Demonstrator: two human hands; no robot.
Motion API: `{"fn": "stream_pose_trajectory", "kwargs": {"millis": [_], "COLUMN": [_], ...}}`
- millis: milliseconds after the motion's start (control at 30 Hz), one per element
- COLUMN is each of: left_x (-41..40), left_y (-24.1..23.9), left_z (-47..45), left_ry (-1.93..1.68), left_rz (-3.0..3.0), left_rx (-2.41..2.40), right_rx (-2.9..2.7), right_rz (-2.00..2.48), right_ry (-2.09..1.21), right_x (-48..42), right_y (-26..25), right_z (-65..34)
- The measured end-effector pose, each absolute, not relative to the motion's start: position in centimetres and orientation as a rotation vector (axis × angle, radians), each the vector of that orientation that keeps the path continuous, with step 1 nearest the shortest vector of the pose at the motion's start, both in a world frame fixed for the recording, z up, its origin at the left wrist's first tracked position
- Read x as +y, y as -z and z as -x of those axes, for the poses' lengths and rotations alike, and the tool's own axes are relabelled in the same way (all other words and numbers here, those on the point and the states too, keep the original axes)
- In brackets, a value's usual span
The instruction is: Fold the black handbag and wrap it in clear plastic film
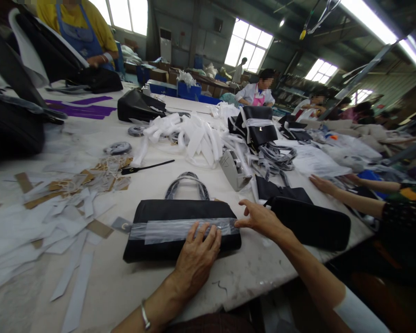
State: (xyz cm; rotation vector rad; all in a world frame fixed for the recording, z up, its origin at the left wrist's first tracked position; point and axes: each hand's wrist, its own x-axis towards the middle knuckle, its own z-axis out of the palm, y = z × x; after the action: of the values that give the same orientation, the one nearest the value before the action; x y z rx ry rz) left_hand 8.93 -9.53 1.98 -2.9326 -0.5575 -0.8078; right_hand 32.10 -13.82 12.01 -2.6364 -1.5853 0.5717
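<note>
A black handbag (166, 212) lies flat on the white table (125, 286) in front of me, its wrapped handles (187, 182) pointing away. A strip of clear plastic film (169, 230) runs across its front. My left hand (196, 256) presses flat on the bag's lower right part, fingers spread over the film. My right hand (260, 218) touches the bag's right end with its fingertips, holding nothing. A second black bag (312, 226) lies just right of that hand.
White paper strips (65, 231) and brown card tags (72, 182) litter the table at left. Foam wrap (190, 134), a grey box (233, 171) and more black bags (138, 106) lie farther back. Another person's arm (346, 196) reaches in from the right. Other workers sit along the table.
</note>
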Motion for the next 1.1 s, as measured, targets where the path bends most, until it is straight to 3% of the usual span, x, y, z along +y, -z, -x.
{"fn": "stream_pose_trajectory", "kwargs": {"millis": [133,400,800,1100], "left_x": [-9.5,-9.2,-8.4,-8.3], "left_y": [-1.9,-2.1,-2.1,-1.3], "left_z": [-8.9,-8.7,-8.5,-8.9], "left_ry": [0.798,0.848,0.87,1.009], "left_rz": [2.944,2.888,2.822,2.722], "left_rx": [-0.573,-0.508,-0.415,-0.416], "right_rx": [-1.553,-1.227,-0.963,-0.839], "right_rz": [2.496,2.484,2.401,2.128], "right_ry": [-0.553,-0.166,-0.54,-0.559], "right_x": [-12.9,-6.2,-1.4,-4.3], "right_y": [-13.0,-14.1,-9.8,-11.9], "right_z": [-34.5,-41.2,-44.9,-44.8]}}
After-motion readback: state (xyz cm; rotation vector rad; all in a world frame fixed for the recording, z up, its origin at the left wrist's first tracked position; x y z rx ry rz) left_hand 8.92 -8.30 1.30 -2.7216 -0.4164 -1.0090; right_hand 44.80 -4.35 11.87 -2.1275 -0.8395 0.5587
